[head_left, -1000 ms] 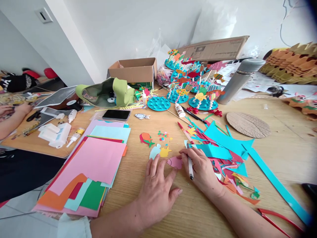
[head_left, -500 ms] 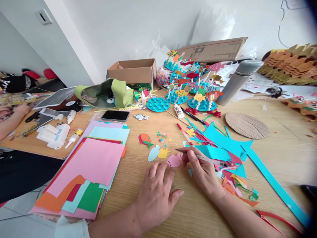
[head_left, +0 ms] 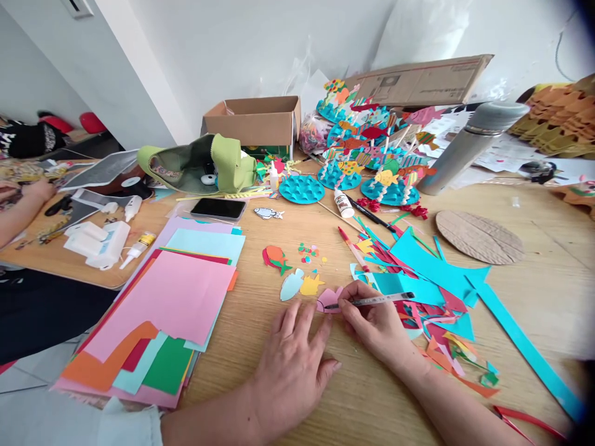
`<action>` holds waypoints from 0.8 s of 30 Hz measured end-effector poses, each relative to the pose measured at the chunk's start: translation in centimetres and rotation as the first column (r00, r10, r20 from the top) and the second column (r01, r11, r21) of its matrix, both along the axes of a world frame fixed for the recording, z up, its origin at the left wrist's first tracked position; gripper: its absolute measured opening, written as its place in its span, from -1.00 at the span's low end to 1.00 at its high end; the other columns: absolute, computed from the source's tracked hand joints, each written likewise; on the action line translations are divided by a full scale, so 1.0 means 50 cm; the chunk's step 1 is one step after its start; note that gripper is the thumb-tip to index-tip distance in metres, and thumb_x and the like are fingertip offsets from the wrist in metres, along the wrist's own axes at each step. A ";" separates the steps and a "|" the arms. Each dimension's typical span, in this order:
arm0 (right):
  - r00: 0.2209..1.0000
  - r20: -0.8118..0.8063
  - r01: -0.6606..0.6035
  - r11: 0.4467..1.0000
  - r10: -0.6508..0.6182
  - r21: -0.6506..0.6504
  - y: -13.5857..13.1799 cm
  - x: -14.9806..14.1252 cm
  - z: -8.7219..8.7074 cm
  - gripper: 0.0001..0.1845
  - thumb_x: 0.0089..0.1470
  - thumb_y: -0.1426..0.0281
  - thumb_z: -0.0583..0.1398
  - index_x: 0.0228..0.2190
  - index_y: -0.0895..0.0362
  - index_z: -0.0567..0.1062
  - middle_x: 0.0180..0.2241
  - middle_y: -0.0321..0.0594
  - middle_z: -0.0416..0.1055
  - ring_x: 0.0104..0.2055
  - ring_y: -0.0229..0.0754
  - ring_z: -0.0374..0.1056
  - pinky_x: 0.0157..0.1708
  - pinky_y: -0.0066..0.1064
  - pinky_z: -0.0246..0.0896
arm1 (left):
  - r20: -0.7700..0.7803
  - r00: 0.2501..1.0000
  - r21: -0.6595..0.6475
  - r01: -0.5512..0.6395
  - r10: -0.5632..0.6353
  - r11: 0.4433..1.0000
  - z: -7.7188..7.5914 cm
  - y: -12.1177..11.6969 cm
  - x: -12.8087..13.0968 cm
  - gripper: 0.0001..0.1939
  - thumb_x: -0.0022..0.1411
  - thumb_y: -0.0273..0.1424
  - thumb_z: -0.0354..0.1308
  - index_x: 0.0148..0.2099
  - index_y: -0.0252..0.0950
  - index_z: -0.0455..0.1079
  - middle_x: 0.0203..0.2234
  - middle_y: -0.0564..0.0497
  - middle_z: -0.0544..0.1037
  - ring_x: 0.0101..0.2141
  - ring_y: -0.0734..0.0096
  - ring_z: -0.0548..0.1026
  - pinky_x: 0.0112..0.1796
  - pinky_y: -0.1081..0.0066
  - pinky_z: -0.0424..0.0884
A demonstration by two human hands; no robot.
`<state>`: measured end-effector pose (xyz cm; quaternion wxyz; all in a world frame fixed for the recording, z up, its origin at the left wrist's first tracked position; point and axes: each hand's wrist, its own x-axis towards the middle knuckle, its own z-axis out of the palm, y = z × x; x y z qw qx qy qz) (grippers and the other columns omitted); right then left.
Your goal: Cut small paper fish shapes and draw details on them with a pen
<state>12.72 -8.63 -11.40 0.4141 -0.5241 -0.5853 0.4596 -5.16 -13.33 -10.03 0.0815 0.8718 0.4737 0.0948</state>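
My right hand point(head_left: 372, 322) is shut on a slim pen point(head_left: 381, 300), which lies almost level with its dark tip on a small pink paper cut-out point(head_left: 329, 301). My left hand point(head_left: 290, 368) rests palm down on the wooden table point(head_left: 232, 402) with its fingers spread, and its fingertips sit just below the cut-out. To the left of the pink piece lie a pale blue paper fish point(head_left: 292, 284) and a yellow paper cut-out point(head_left: 310, 285). An orange and red paper fish point(head_left: 274, 257) lies further up.
A stack of coloured paper point(head_left: 171, 303) lies left of my hands, and teal and red scraps point(head_left: 432, 279) lie right. Beyond stand teal discs with paper fish on sticks point(head_left: 390, 192), a phone point(head_left: 218, 209) and a cardboard box point(head_left: 251, 118). A co-worker's hand point(head_left: 39, 189) is far left.
The pen has swung from upright to nearly level, and its tip now sits on the pink cut-out. My right hand has shifted toward the cut-out. The whole view has tilted slightly.
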 end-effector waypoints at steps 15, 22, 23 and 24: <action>0.986 0.164 -0.019 0.996 0.005 0.087 0.001 -0.002 0.004 -0.88 0.07 0.42 0.11 -0.50 0.10 0.33 -0.58 -0.35 0.27 -0.57 -0.28 0.15 -0.59 -0.44 0.08 | -0.008 1.000 -0.005 -0.001 0.001 1.000 -0.003 0.000 0.001 -0.43 0.32 -0.09 -0.02 0.29 -0.17 0.12 0.20 -0.09 0.22 0.21 0.02 0.09 0.14 0.02 0.19; 0.997 0.081 0.005 0.996 -0.012 0.093 -0.001 -0.003 0.007 -0.87 0.04 0.42 0.14 -0.52 0.10 0.34 -0.59 -0.35 0.26 -0.57 -0.28 0.17 -0.59 -0.45 0.09 | -0.008 1.000 -0.001 0.003 -0.003 1.000 -0.002 0.002 0.000 -0.44 0.32 -0.09 -0.04 0.29 -0.18 0.13 0.20 -0.09 0.22 0.21 0.01 0.08 0.14 0.02 0.18; 0.998 0.049 0.021 0.995 -0.025 0.094 -0.002 -0.003 0.007 -0.87 0.05 0.41 0.15 -0.52 0.10 0.34 -0.58 -0.34 0.27 -0.57 -0.28 0.17 -0.60 -0.45 0.09 | -0.007 1.000 -0.002 0.002 -0.002 1.000 -0.001 0.001 0.000 -0.44 0.32 -0.09 -0.04 0.29 -0.18 0.12 0.20 -0.09 0.22 0.21 0.01 0.09 0.14 0.02 0.18; 0.999 0.019 0.040 0.994 -0.042 0.100 -0.003 -0.003 0.007 -0.86 0.06 0.39 0.16 -0.52 0.10 0.35 -0.58 -0.34 0.28 -0.58 -0.29 0.17 -0.61 -0.46 0.09 | -0.007 1.000 -0.006 0.002 -0.003 1.000 0.000 0.001 0.000 -0.44 0.32 -0.09 -0.04 0.29 -0.18 0.13 0.20 -0.09 0.22 0.21 0.01 0.09 0.14 0.02 0.18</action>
